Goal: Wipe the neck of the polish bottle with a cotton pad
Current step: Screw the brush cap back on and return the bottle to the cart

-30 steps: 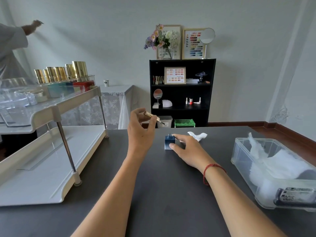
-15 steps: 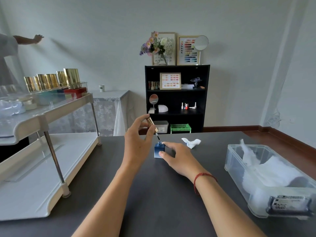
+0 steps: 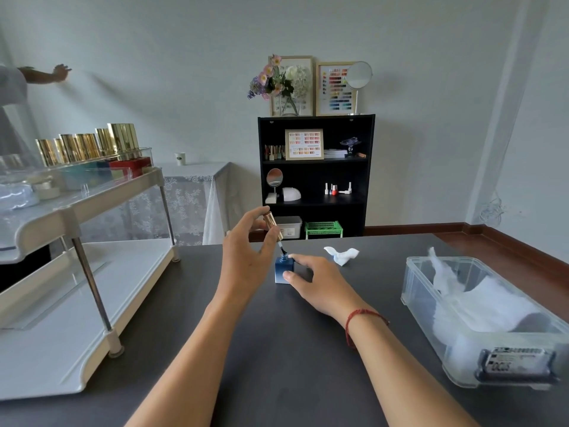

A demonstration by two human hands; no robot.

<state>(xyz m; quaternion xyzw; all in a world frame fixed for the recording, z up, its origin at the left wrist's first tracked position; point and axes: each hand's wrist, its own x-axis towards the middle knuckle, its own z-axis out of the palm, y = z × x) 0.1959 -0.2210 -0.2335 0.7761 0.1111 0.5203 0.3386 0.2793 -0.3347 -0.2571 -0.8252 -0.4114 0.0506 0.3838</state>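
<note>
Brush cap [image 3: 271,221] pinched by left hand [image 3: 246,257] now tipped down into polish bottle [image 3: 283,269], right hand [image 3: 317,282] gripping it; cotton pad [image 3: 341,254] aside, recapping likely

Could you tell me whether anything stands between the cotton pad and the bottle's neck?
Yes: the brush in the left hand has its tip at the neck, and the right hand, gripping the bottle, lies toward the cotton pad.

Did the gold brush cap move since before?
Yes. The gold brush cap tipped down toward the blue bottle; its brush tip now meets the neck.
</note>
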